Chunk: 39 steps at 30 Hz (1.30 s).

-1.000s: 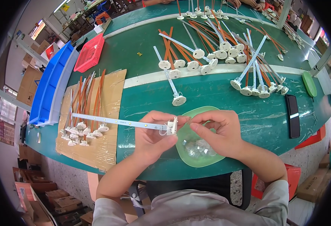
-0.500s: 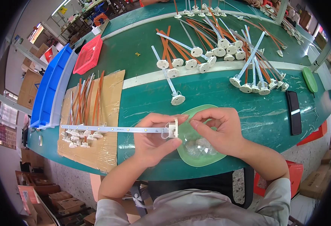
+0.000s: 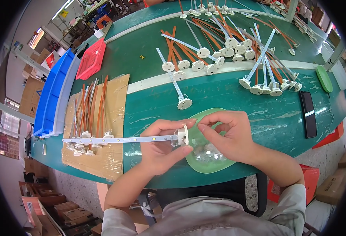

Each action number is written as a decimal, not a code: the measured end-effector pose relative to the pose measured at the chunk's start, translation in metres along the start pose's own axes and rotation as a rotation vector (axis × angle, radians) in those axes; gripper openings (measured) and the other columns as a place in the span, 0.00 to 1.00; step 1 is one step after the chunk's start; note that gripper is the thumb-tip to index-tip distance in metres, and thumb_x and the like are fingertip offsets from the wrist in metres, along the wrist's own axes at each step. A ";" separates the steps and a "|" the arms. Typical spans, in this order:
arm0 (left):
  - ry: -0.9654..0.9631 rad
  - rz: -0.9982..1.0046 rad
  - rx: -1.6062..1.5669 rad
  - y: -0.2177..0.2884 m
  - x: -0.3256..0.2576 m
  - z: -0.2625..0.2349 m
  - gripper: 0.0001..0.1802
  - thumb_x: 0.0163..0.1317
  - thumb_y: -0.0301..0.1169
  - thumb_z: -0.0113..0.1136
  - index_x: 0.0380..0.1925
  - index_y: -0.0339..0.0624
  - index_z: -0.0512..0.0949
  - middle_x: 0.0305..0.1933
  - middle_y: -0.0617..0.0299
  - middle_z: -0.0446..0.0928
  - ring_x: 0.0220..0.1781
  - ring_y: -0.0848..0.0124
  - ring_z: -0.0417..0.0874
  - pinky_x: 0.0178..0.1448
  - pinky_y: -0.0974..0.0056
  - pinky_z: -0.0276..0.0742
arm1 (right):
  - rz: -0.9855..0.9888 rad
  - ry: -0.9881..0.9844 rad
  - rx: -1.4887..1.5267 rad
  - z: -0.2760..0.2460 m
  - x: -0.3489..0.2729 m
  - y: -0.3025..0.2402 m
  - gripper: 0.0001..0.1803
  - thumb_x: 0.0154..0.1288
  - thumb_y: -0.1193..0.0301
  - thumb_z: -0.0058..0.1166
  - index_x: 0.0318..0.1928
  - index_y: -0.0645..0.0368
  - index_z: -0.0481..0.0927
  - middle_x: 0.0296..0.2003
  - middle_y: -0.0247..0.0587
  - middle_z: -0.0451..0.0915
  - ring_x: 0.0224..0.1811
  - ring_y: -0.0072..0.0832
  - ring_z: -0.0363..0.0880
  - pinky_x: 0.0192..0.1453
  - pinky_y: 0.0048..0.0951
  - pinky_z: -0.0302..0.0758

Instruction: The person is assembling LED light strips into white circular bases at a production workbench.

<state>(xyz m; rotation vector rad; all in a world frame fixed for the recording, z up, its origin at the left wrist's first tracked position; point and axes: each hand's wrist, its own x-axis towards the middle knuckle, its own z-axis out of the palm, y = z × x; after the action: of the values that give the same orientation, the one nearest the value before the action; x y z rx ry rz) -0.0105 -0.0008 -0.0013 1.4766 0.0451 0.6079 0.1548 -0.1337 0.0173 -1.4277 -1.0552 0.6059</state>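
My left hand (image 3: 160, 147) grips an LED light strip (image 3: 139, 139) by the round white base (image 3: 183, 135) at its end, thumb below and fingers above. The strip reaches out to the left, nearly level, and thin wires loop beside the base. Just right of the base, my right hand (image 3: 230, 135) is closed in a pinch, apart from it. Whatever its fingertips hold, if anything, is too small or hidden to make out. Under both hands sits a green bowl (image 3: 199, 167) with small clear pieces (image 3: 209, 152) inside.
More strips with white bases (image 3: 80, 147) lie on cardboard (image 3: 116, 118) at left. Several others (image 3: 228, 49) spread across the far table (image 3: 157, 94). A blue bin (image 3: 55, 92) and red basket (image 3: 91, 61) stand far left; a phone (image 3: 308, 114) and green dish (image 3: 323, 78) lie right.
The strip's free end has dipped slightly, and its base has turned to show more of its round face. My right hand keeps its pinch close by.
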 end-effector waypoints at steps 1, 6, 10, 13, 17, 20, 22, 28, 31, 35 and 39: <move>0.005 -0.008 -0.002 0.000 0.000 0.000 0.26 0.58 0.24 0.70 0.54 0.36 0.69 0.58 0.42 0.78 0.68 0.51 0.75 0.74 0.44 0.66 | -0.001 0.002 0.000 0.001 0.000 0.000 0.03 0.63 0.79 0.61 0.37 0.66 0.85 0.34 0.38 0.86 0.34 0.16 0.82 0.33 0.20 0.79; 0.089 0.003 -0.185 -0.001 -0.003 0.002 0.26 0.57 0.25 0.72 0.54 0.35 0.72 0.58 0.42 0.78 0.66 0.50 0.76 0.72 0.45 0.69 | -0.341 0.113 -0.287 -0.002 0.001 -0.002 0.02 0.58 0.81 0.62 0.32 0.63 0.84 0.28 0.42 0.84 0.27 0.27 0.83 0.28 0.23 0.77; 0.110 -0.014 -0.294 -0.003 -0.005 0.000 0.30 0.53 0.27 0.76 0.55 0.35 0.75 0.57 0.42 0.78 0.63 0.50 0.78 0.65 0.49 0.80 | -0.569 0.104 -0.400 -0.001 -0.005 -0.003 0.06 0.52 0.82 0.63 0.33 0.62 0.83 0.26 0.42 0.83 0.25 0.33 0.82 0.27 0.26 0.76; 0.099 -0.068 -0.269 -0.008 -0.009 -0.002 0.32 0.50 0.28 0.78 0.56 0.35 0.76 0.57 0.43 0.79 0.59 0.51 0.82 0.61 0.52 0.83 | -0.772 0.053 -0.472 0.001 -0.008 -0.002 0.11 0.48 0.83 0.64 0.35 0.64 0.82 0.29 0.43 0.84 0.24 0.34 0.82 0.26 0.26 0.77; 0.176 -0.135 -0.418 -0.005 -0.009 0.003 0.32 0.46 0.20 0.77 0.55 0.32 0.78 0.56 0.48 0.81 0.57 0.56 0.84 0.63 0.53 0.79 | -0.882 0.079 -0.482 0.007 -0.006 0.006 0.13 0.46 0.83 0.65 0.36 0.66 0.81 0.31 0.44 0.84 0.24 0.34 0.81 0.25 0.27 0.78; 0.129 -0.112 -0.365 -0.003 -0.008 0.002 0.33 0.46 0.20 0.77 0.56 0.32 0.77 0.56 0.48 0.81 0.58 0.55 0.83 0.64 0.52 0.79 | -0.907 0.106 -0.471 0.007 -0.006 0.005 0.14 0.45 0.83 0.65 0.37 0.67 0.81 0.31 0.44 0.83 0.24 0.34 0.81 0.25 0.27 0.78; 0.114 -0.115 -0.349 -0.009 -0.011 0.000 0.34 0.46 0.24 0.79 0.56 0.34 0.77 0.58 0.46 0.80 0.59 0.53 0.83 0.64 0.51 0.80 | -0.914 0.117 -0.473 0.006 -0.005 0.006 0.15 0.45 0.84 0.66 0.37 0.67 0.81 0.31 0.44 0.83 0.24 0.34 0.81 0.24 0.27 0.77; 0.077 -0.108 -0.338 -0.010 -0.010 0.002 0.34 0.48 0.28 0.80 0.56 0.37 0.76 0.58 0.45 0.79 0.59 0.50 0.82 0.65 0.49 0.80 | -0.932 0.113 -0.485 0.005 -0.005 0.008 0.15 0.42 0.84 0.65 0.36 0.68 0.81 0.30 0.44 0.83 0.24 0.32 0.81 0.23 0.26 0.77; 0.090 -0.114 -0.351 -0.010 -0.011 0.005 0.33 0.49 0.28 0.79 0.56 0.38 0.76 0.59 0.46 0.79 0.60 0.51 0.82 0.65 0.49 0.80 | -0.938 0.107 -0.514 0.005 -0.006 0.009 0.15 0.42 0.84 0.64 0.35 0.68 0.82 0.30 0.43 0.83 0.24 0.32 0.81 0.23 0.26 0.77; 0.146 -0.176 -0.533 -0.013 -0.013 0.009 0.30 0.50 0.19 0.74 0.56 0.33 0.76 0.59 0.46 0.79 0.58 0.52 0.83 0.66 0.48 0.78 | -0.992 0.151 -0.527 0.011 -0.005 0.016 0.17 0.38 0.78 0.61 0.35 0.68 0.81 0.33 0.44 0.81 0.26 0.31 0.79 0.24 0.27 0.77; 0.165 -0.186 -0.561 -0.014 -0.016 0.011 0.31 0.50 0.19 0.74 0.56 0.33 0.76 0.59 0.46 0.79 0.58 0.53 0.83 0.66 0.48 0.78 | -1.007 0.200 -0.505 0.015 -0.005 0.015 0.17 0.38 0.78 0.61 0.35 0.68 0.81 0.33 0.45 0.81 0.27 0.31 0.79 0.25 0.27 0.78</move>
<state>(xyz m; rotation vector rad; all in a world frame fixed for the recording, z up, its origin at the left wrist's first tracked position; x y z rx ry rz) -0.0153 -0.0166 -0.0184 0.8671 0.1282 0.5341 0.1437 -0.1289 -0.0007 -1.1182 -1.6318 -0.5507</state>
